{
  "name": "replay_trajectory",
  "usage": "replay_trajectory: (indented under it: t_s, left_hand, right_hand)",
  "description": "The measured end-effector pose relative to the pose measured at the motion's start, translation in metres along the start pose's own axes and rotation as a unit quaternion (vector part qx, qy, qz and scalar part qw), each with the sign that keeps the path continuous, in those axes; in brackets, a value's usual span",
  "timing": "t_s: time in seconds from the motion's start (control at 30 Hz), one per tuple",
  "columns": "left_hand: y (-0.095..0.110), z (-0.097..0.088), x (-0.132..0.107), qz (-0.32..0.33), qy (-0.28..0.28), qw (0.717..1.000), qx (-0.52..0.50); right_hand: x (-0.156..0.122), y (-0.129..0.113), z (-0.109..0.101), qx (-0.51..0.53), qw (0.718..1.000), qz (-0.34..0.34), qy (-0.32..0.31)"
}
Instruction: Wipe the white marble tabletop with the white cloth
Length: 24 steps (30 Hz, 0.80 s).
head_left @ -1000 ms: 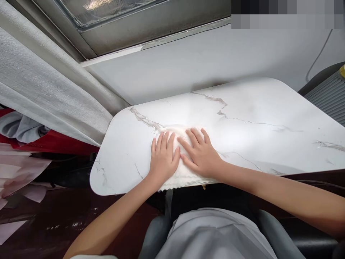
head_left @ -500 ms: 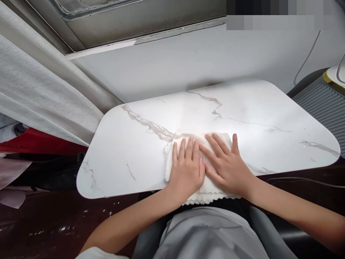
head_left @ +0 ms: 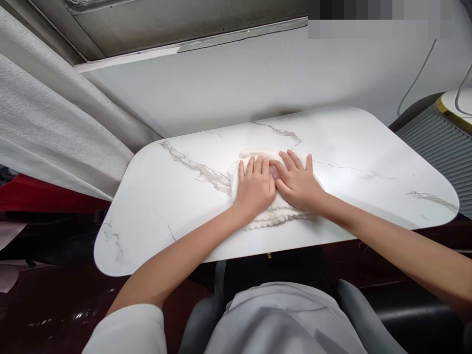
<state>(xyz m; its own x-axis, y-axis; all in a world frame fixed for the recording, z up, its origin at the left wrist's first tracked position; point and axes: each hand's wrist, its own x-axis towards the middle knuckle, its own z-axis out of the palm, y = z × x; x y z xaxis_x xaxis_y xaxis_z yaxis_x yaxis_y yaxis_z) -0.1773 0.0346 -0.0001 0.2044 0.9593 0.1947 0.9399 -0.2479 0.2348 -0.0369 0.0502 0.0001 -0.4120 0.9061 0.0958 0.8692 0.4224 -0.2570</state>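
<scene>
The white cloth (head_left: 275,216) lies flat on the table (head_left: 177,196), under both hands, near the middle of its length. The left hand (head_left: 256,189) rests palm down on the left part of the cloth, with the fingers nearly straight and only small gaps between them. The right hand (head_left: 300,184) rests palm down on the right part, its fingers spread wider. Neither hand is closed around the cloth; both are open and laid upon it. The two thumbs are side by side above the middle of the cloth, but whether they touch each other I cannot tell.

The cloth shows a little beyond the fingertips, toward the wall (head_left: 221,91), and as a narrow strip outside each hand. The largest visible part is between the wrists, where its wavy edge is turned to the person and stops before the front edge of the table. The layers at this edge look folded. The curtain (head_left: 62,103) hangs at the left end of the table, well apart from the hands.
</scene>
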Motion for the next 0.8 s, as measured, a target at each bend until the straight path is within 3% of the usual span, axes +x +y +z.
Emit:
replay_trajectory:
  t_s: [0.37,0.6,0.8]
  left_hand:
    - [-0.047,0.014,0.109,-0.098,0.095,0.991,0.010]
    - [-0.072,0.016,0.152,-0.095,0.075,0.992,0.023]
    - [-0.076,0.020,0.180,-0.095,0.054,0.992,0.057]
  right_hand:
    - [0.126,0.024,0.009,0.038,0.998,-0.005,0.055]
    - [0.170,0.032,0.016,0.037,0.996,0.009,0.076]
    - [0.192,0.044,0.016,0.035,0.996,0.031,0.077]
